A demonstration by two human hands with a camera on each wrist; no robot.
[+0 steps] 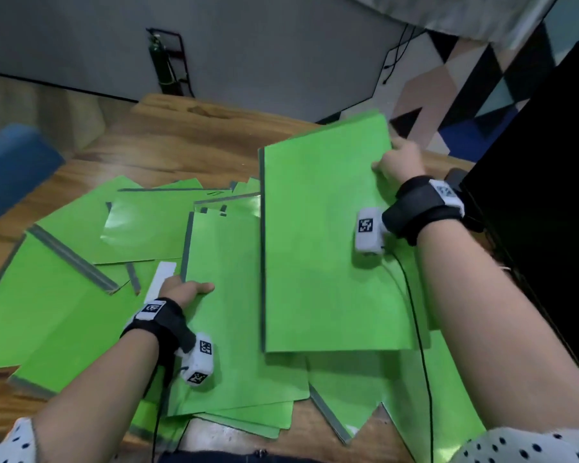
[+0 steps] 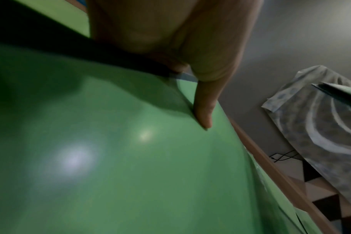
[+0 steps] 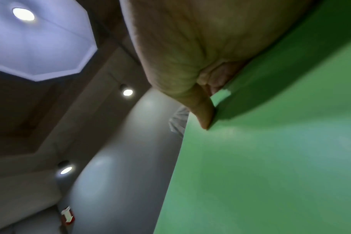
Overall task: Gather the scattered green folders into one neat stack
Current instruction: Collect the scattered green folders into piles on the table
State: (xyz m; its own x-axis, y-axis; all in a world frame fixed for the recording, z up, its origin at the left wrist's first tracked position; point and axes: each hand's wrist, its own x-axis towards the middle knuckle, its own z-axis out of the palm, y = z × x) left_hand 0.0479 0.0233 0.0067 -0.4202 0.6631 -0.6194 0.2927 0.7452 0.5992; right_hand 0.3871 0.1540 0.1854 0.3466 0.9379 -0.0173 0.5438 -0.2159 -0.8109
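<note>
I am gripping the lifted flat green card folder (image 1: 328, 235) in my right hand (image 1: 400, 162), its long axis near-to-far, while my left hand (image 1: 184, 290) is pinching its left neighbour (image 1: 228, 329).

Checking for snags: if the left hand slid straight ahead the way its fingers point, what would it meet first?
Probably the shiny green folder just beyond the folder the left hand pinches; depth is unclear.

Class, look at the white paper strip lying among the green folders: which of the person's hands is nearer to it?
Left. The left hand grips a folder right beside the white strip; the right hand holds another folder far across the table.
</note>
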